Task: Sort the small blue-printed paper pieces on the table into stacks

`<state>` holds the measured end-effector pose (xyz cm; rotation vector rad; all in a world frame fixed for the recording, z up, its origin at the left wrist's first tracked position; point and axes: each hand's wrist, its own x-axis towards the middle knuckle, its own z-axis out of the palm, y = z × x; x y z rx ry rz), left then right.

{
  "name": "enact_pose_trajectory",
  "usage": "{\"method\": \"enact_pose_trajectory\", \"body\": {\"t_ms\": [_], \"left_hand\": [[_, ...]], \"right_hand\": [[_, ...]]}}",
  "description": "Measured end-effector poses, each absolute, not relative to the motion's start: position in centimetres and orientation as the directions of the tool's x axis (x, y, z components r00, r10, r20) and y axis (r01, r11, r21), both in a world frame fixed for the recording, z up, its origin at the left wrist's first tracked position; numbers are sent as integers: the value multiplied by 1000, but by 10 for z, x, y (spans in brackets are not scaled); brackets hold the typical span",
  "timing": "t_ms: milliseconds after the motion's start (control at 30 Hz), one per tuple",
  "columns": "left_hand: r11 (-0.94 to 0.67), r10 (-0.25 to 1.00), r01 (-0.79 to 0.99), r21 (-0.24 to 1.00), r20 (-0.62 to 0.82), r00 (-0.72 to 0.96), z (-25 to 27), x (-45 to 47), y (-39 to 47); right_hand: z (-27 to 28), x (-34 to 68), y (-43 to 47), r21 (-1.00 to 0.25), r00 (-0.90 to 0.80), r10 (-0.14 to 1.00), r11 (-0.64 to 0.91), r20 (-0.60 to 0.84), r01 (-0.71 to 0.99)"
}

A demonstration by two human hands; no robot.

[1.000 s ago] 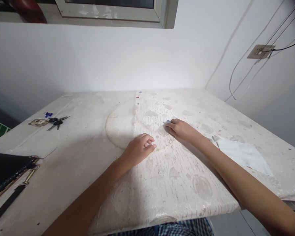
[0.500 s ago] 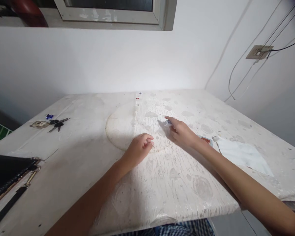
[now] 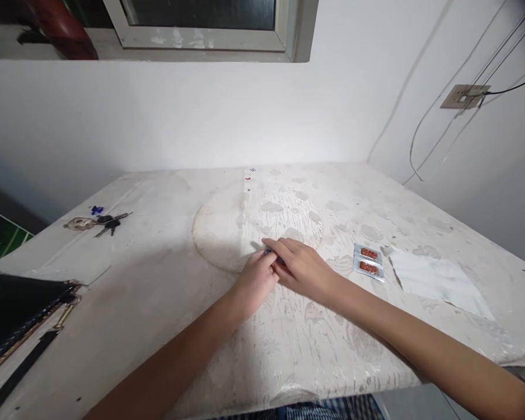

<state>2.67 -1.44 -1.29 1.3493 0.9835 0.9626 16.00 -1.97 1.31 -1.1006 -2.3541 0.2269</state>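
Observation:
Over the middle of the table, my left hand (image 3: 256,284) and my right hand (image 3: 304,268) meet. Between their fingers shows a sliver of a small blue and dark piece (image 3: 269,252), mostly hidden, so its kind is unclear. The fingers of my right hand fold over it from above. On the other side, the left thumb and fingers pinch at it. To the right of my right hand lies a silver blister pack (image 3: 369,262) with red-brown pills in two windows.
A white cloth or tissue (image 3: 441,283) lies at the right of the table (image 3: 157,326). Keys (image 3: 109,223) and a blue scrap (image 3: 97,209) are at the far left. A black bag (image 3: 26,315) with a strap is at the left edge. Behind stands the wall (image 3: 201,116).
My right hand has come back and left with the small piece, and now meets my left hand, which closes on it. The blister pack has come into full view. The camera view has shifted slightly.

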Motion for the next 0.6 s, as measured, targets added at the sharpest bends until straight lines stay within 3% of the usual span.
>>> {"method": "enact_pose_trajectory", "body": {"t_ms": [200,333,500,600], "left_hand": [[57,942,-14,998,-49,331,-6,23,-12],[111,936,41,993,-118,332,-6,20,-13],[309,895,-169,936,-226,384,-2,25,-17],[385,869,-245,890,-260,421,4,30,-20]], "right_hand": [[17,169,-17,-607,-491,803,585,339,538],[16,171,-16,-582,-532,772,623,348,523],[13,170,-19,-574,-550,764,630,338,523],[12,171,-17,-669,-480,827,536,293,514]]}}
